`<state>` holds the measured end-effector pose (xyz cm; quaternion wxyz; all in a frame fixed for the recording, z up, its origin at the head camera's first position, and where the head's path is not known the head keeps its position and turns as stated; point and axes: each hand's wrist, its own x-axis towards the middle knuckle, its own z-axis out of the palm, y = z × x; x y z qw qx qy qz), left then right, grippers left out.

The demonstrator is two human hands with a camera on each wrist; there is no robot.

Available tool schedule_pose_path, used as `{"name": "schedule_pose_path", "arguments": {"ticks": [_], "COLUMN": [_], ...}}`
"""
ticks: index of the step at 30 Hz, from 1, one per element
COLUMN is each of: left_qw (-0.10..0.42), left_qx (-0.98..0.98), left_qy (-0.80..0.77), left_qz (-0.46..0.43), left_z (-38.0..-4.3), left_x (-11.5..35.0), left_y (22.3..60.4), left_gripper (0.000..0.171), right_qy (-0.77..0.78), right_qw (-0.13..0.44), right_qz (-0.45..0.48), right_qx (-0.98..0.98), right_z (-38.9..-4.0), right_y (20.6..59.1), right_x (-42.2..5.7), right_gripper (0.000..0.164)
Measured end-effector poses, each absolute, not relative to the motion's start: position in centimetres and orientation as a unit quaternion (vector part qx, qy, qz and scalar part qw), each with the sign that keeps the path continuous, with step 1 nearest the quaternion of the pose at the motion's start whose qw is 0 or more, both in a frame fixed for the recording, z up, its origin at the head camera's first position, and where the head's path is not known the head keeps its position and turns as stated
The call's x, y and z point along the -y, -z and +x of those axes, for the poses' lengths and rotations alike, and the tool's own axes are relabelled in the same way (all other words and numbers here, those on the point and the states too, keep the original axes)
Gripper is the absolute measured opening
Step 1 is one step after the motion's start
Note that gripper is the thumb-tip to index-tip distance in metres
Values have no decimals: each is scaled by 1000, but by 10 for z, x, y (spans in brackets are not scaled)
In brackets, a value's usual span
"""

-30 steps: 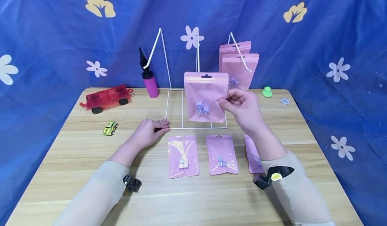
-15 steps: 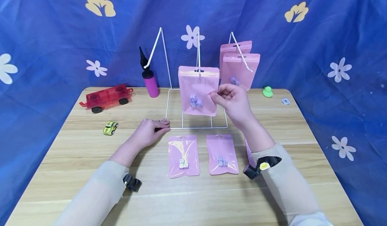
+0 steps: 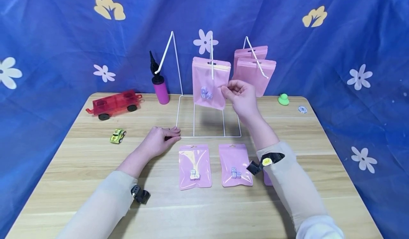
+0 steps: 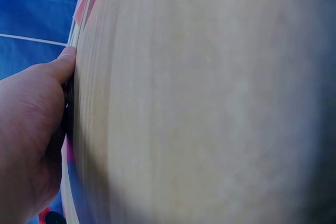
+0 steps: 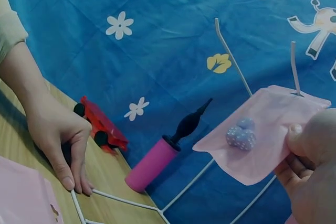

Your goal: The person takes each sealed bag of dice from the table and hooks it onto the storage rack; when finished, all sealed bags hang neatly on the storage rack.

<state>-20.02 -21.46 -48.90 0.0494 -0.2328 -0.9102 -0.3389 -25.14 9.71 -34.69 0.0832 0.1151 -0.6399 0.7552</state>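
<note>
My right hand [image 3: 241, 95] pinches the right edge of a pink zip bag [image 3: 211, 81], between thumb and fingers. Lilac dice [image 5: 241, 136] show through its front. The middle arm [image 3: 212, 50] of a white wire display rack [image 3: 207, 136] runs through the bag's hang hole, its tip jutting out in front. At the rack's front left corner, my left hand [image 3: 158, 139] pinches the base wire low at the tabletop. Two more pink bags [image 3: 255, 75] hang on the right arm, partly behind my right hand. The rack's left arm [image 3: 164, 52] carries nothing.
Before the rack lie a pink bag with dice [image 3: 195, 161], another [image 3: 231, 159], and a third [image 3: 267, 179] mostly under my right forearm. Leftward stand a magenta pump [image 3: 161, 91], red wagon [image 3: 115, 102] and toy car [image 3: 118, 136]; rightward, a green duck [image 3: 283, 99] and chip [image 3: 302, 109].
My right hand has carried the bag leftward, up and back, and its hole has gone over the middle arm's tip and along it. My left hand has stayed at the rack corner.
</note>
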Motion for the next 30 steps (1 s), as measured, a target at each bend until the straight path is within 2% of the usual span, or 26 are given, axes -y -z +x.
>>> {"name": "schedule_pose_path", "arguments": {"ticks": [7,12,24,30], "left_qw": [48,44,40,45], "left_qx": [910,910,911,909], "left_qy": [339,340,340,344], "left_qz": [-234,-232,-229,-231], "left_z": [-200,-200,-199,-200], "left_x": [215,215,214,215], "left_y": [490,492,489,491], "left_gripper": [23,23,25,24], "right_qy": [-742,-741,-733,-700], "right_qw": [136,152,156,155], "right_qz": [85,70,53,59], "right_qx": [651,650,660,695], "right_z": [-267,-274,-288,-285], "right_y": [344,342,338,342], "right_x": [-81,-75,-75,-80], "right_gripper": [11,5,4,9]}}
